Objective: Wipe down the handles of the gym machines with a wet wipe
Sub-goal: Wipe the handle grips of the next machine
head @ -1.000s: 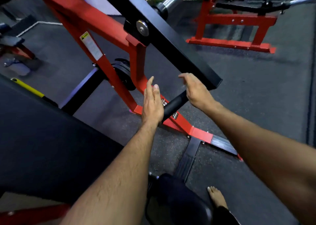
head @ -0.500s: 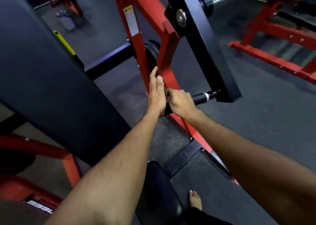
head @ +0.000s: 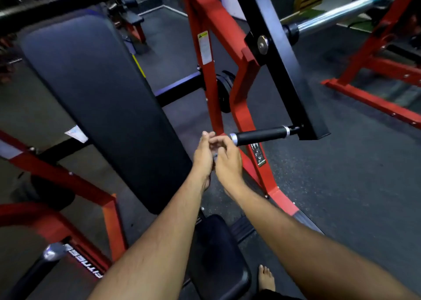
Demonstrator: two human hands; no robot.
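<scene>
Nearest, both hands together just short of the handle: left hand [head: 203, 155] with fingers straight, right hand [head: 227, 157] with fingers curled, seemingly pinching a small pale wipe [head: 215, 155], hard to make out. Just beyond, to the right, black handle [head: 259, 136] on the red frame [head: 210, 71]. Best: spread wipe, wrap the grip, slide along its length.

Matt rubbery handle [head: 260, 135], glossy red painted metal frame [head: 210, 76]
</scene>
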